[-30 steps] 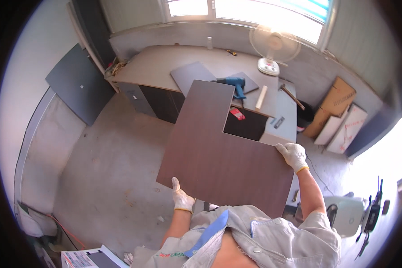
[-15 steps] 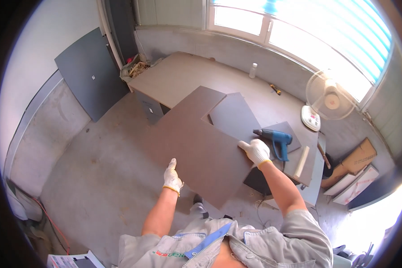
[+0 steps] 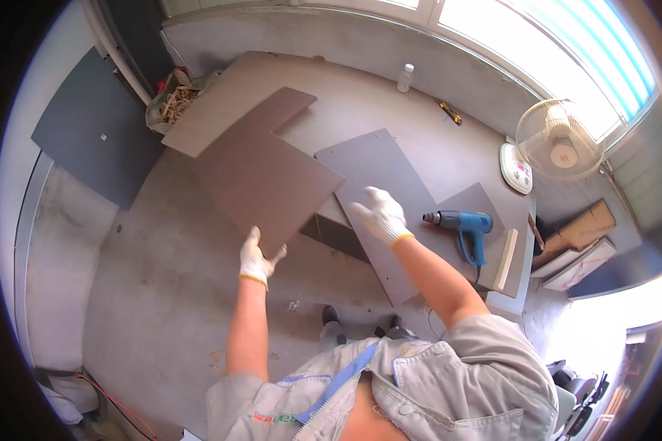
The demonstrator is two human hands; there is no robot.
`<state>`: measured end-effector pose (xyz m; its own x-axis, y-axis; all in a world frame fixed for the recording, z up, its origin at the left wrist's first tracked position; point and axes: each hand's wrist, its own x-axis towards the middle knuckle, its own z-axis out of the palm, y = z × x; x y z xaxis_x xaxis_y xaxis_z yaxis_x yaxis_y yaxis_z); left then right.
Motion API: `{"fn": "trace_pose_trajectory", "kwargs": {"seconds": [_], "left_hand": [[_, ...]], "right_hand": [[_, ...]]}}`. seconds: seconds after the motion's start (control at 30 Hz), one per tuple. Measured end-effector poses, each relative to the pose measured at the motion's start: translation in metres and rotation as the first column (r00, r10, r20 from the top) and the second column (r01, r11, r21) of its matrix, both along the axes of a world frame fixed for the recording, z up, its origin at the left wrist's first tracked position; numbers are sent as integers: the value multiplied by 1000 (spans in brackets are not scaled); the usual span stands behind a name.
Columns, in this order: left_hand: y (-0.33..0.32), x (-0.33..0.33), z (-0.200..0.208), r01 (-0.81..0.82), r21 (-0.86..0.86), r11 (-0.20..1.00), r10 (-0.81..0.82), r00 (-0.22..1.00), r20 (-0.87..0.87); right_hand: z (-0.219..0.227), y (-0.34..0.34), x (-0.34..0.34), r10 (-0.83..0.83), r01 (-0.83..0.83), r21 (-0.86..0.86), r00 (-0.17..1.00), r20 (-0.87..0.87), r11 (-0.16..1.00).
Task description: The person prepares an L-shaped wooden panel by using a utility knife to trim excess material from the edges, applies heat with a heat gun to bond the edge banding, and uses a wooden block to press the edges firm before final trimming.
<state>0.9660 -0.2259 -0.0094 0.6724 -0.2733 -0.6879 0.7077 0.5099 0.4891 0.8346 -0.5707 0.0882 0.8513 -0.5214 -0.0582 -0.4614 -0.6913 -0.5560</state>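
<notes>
Taking the view as a clock face, I count two hands, both in white gloves with yellow cuff edges. The left hand point(image 3: 260, 257) is at 8 o'clock, its fingers spread; its tips overlap the lower edge of one brown board point(image 3: 261, 176), but I cannot tell if they press on it. The right hand point(image 3: 381, 214) is near the centre toward 3 o'clock, also spread, just beside the board's right corner and apart from it, above a large grey panel point(image 3: 371, 165). There is one smaller grey panel point(image 3: 485, 197) at 3 o'clock, with one blue heat gun point(image 3: 463, 223) over it, and one pale wooden strip point(image 3: 505, 259) beyond. On the table point(image 3: 346, 95) stands one bottle point(image 3: 405, 79) at 1 o'clock, and one yellow-and-black cutter point(image 3: 449, 112) lies between 1 and 2. One fan point(image 3: 564, 153) is at 2.

For containers, one bag point(image 3: 154, 117) at 10 o'clock holds many thin wooden pieces point(image 3: 178, 104). The bottle is clear with a white cap; its content I cannot tell.

The brown board is at 10 o'clock, reaching across the front edge of the table. It is L-shaped, with a square notch at its upper right; its surface is flat and plain, and its outline is slightly blurred.
</notes>
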Motion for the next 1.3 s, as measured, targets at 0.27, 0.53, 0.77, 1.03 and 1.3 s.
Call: {"fn": "trace_pose_trajectory", "kwargs": {"seconds": [0.27, 0.53, 0.77, 1.03, 1.3], "left_hand": [[-30, 48, -136, -469, -260, 844, 505, 858, 93], [-239, -230, -152, 329, 295, 897, -321, 944, -77], [-336, -281, -105, 222, 401, 889, -278, 957, 86], [-384, -277, -15, 161, 659, 735, -328, 935, 137], [-261, -255, 32, 179, 708, 683, -360, 926, 113]], "right_hand": [[-66, -167, -268, -562, 536, -260, 827, -28, 803], [-39, -245, -291, -420, 364, -211, 777, -469, 907], [-22, -310, -336, -526, 595, 167, 786, -324, 786], [-12, -464, -417, -750, 777, 131, 628, -207, 615], [-72, -502, -414, -672, 674, -83, 704, -228, 734]]}}
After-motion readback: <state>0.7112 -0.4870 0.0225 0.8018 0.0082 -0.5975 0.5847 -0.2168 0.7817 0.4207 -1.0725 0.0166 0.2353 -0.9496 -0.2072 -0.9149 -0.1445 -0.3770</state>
